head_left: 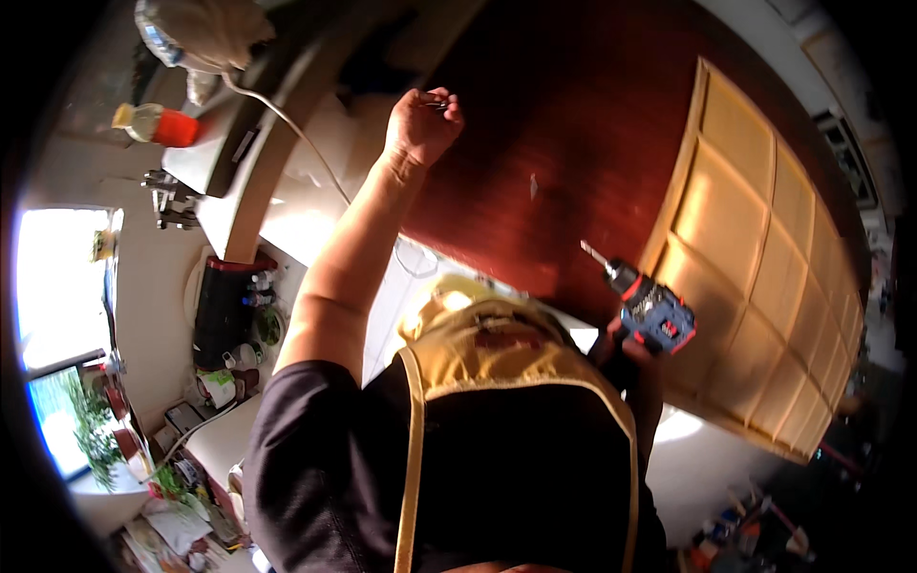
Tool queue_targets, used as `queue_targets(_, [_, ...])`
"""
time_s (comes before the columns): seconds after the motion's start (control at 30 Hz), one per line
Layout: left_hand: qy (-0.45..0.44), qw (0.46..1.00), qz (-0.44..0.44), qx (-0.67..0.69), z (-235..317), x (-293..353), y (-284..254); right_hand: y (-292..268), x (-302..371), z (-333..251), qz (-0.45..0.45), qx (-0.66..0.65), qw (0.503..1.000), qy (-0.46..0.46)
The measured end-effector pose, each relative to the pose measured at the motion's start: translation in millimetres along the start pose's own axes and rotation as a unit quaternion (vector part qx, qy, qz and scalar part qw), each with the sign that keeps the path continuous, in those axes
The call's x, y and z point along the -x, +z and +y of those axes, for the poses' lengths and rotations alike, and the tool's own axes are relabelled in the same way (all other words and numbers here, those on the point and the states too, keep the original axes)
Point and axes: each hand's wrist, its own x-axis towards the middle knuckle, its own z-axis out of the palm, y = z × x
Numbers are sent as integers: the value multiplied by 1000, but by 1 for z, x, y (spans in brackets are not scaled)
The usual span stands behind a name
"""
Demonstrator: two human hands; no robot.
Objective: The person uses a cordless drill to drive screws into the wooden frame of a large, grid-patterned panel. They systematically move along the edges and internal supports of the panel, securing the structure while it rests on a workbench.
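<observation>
at the far left we see a bright window (59,286) with green plants (91,430) by its lower edge, and below them a clutter of papers (177,530) near the bottom rim. a little further in, a dark cylinder with a red band (224,315) stands beside some small bottles (260,286). above it, near the top, a bottle with a red body and a yellow cap (158,124) lies on a curved counter (258,162), and a pale cloth bundle (205,33) sits at the top edge with a white cord (287,119) trailing away from it.

next comes our left hand (422,122), the arm stretched up and away from the body. its fingers are curled narrow, pinched on something small and thin at the fingertips; it looks like small screws or bits, but we cannot tell which. the hand rests right at the edge of a dark red-brown panel (554,124) that fills the upper middle.

lower down in the middle is our own dark shirt with a yellow apron (497,344) over the chest.

to the right, our right hand (630,358) is closed around the grip of a blue and red cordless drill (654,315); the hand is in shadow. the drill's bit (594,254) points up and left toward the dark panel, apart from it as far as we can judge. just right of the drill leans a pale wooden panelled door (764,267), its recessed squares catching the light.
</observation>
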Motion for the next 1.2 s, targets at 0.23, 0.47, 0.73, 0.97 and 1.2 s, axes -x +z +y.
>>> queue_targets(0.23, [17, 854, 87, -512, -74, 19, -109, 0, 11, 4, -5, -46, 997, -57])
queue_targets(0.47, [2, 794, -12, -608, -122, -7, -71, -38, -6, 17, 20, -50, 996, -67])
queue_targets(0.73, [107, 504, -137, -846, -175, -121, 28, -48, -22, 17, 48, -84, 993, -67])
queue_targets(0.97, [176, 427, -196, -865, -249, -260, 65, -35, -31, 3, 141, -138, 979, -46])
queue_targets(1.2, [130, 374, -210, -894, -335, -339, 94, -16, -34, -16, 257, -207, 943, -41])
